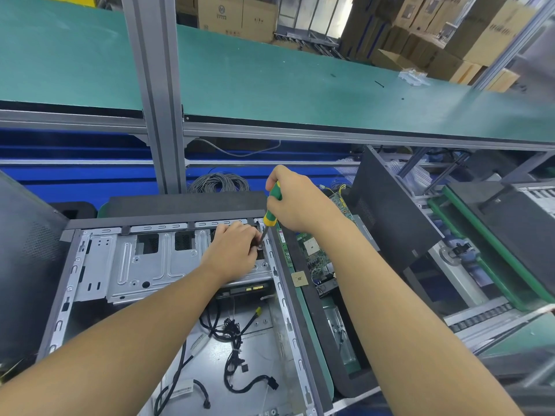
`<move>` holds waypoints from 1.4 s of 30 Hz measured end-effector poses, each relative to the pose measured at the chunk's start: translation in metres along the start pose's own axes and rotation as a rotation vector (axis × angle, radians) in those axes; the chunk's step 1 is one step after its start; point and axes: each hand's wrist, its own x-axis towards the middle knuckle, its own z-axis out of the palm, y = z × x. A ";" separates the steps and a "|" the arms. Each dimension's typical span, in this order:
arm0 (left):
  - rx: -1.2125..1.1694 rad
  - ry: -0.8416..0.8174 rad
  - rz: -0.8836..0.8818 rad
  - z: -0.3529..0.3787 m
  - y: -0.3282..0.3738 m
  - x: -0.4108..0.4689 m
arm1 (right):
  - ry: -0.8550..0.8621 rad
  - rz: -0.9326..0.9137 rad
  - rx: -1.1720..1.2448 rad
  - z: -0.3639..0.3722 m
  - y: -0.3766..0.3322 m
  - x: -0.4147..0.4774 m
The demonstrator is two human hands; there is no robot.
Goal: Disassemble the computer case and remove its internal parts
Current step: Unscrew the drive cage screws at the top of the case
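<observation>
The right hand [295,201] is clenched round a green-and-yellow screwdriver [272,205], its tip on the silver sheet-metal drive cage [144,265] in the open grey steel computer case [282,298]. The left hand [235,249] bunches its fingers at the tip; whether they pinch a screw I cannot tell. The cage looks stiff and sharp-edged: hold its flat top. Loose black cables [232,337] beneath could snag it.

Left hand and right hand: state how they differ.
The right hand is raised, gripping the green-and-yellow screwdriver handle; the left hand lies low on the silver metal drive cage. The right hand's fingers wrap the handle; the left hand's fingers curl by the shaft's tip, their hold unclear. Both work at one spot inside the open grey computer case.
</observation>
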 end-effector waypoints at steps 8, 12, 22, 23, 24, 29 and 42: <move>-0.005 0.007 -0.001 -0.001 0.000 0.000 | -0.027 0.014 -0.016 0.001 -0.001 0.001; -0.013 0.007 -0.002 -0.001 0.001 0.000 | -0.029 0.010 -0.029 0.000 -0.001 0.000; -0.023 0.014 -0.016 0.000 0.000 0.001 | -0.021 0.023 -0.025 0.000 0.000 0.001; -0.026 0.016 -0.016 0.000 0.000 0.000 | -0.015 0.030 -0.027 0.000 0.001 0.001; -0.030 0.017 -0.016 0.000 0.000 0.000 | -0.006 0.037 -0.030 0.000 0.002 0.001; -0.055 0.018 -0.026 0.000 0.000 0.000 | 0.006 0.049 -0.041 -0.001 0.001 0.002; -0.089 0.000 -0.058 -0.001 0.000 0.001 | -0.086 0.051 -0.245 -0.006 -0.001 0.009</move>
